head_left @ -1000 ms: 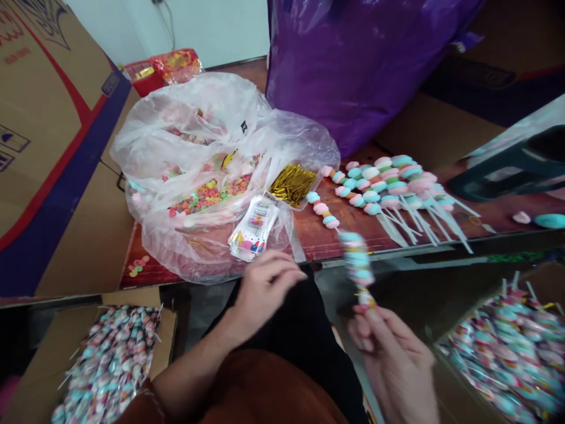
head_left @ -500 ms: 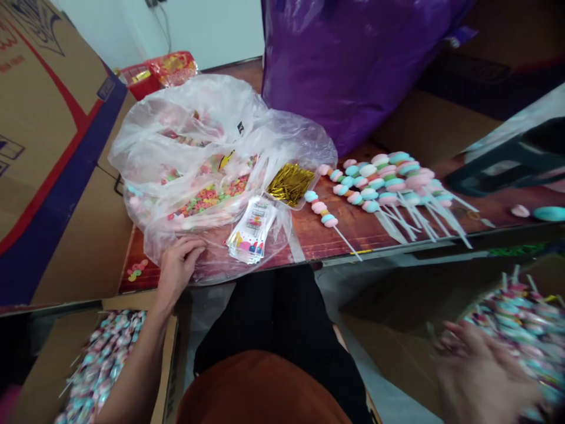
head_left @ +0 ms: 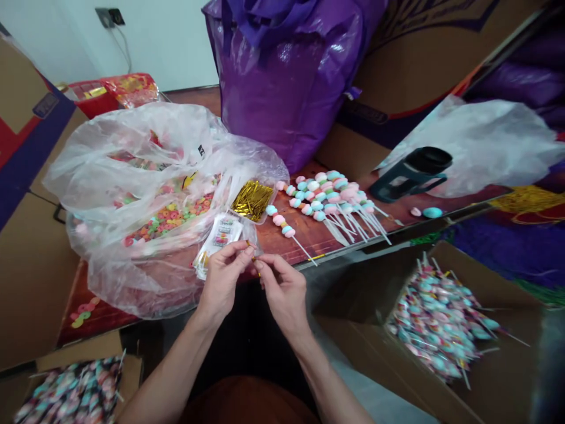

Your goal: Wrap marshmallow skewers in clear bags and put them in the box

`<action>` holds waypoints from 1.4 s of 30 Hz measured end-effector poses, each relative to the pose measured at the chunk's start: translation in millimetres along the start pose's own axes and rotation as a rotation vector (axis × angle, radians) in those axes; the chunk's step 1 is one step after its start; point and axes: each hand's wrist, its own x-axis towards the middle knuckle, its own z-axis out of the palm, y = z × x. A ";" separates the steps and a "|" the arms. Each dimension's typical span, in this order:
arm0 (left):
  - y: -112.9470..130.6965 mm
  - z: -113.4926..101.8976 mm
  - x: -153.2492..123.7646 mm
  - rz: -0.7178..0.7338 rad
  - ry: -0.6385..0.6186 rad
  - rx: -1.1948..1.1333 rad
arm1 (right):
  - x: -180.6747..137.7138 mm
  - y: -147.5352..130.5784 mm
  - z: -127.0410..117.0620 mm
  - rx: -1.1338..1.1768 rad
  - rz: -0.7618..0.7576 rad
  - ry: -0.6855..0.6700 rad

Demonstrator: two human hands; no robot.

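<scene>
In front of the table edge, my left hand (head_left: 222, 280) and my right hand (head_left: 285, 291) meet, each pinching a thin gold twist tie (head_left: 253, 258) between thumb and fingers. Just behind my left hand lies a stack of printed clear packets (head_left: 223, 232). A small tray of gold twist ties (head_left: 252, 200) stands beyond them. One marshmallow skewer (head_left: 283, 225) lies apart on the table, to the right of the tray. Further right is a pile of marshmallow skewers (head_left: 329, 194) with white sticks.
A clear plastic bag (head_left: 145, 135) with ring candies covers the table's left. Behind stands a purple bag (head_left: 282, 88); a dark tumbler (head_left: 408, 174) is at right. Wrapped skewers fill a cardboard box (head_left: 507, 365) at lower right and another box (head_left: 130, 365) at lower left.
My right hand has come from the right-hand box to the middle. My left hand has left the plastic bag's edge and joined it; both now hold a twist tie. The view has turned right.
</scene>
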 end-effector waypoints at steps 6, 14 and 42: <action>7.3 -51.3 26.7 0.524 0.158 0.764 | 54.4 3.7 -6.1 -0.253 -0.127 0.041; 8.0 -94.1 52.0 0.566 0.012 1.112 | 138.2 8.9 17.6 -0.884 -0.187 0.027; -16.9 5.1 4.9 -0.099 0.136 -0.216 | 18.7 7.0 -29.7 0.130 0.187 -0.094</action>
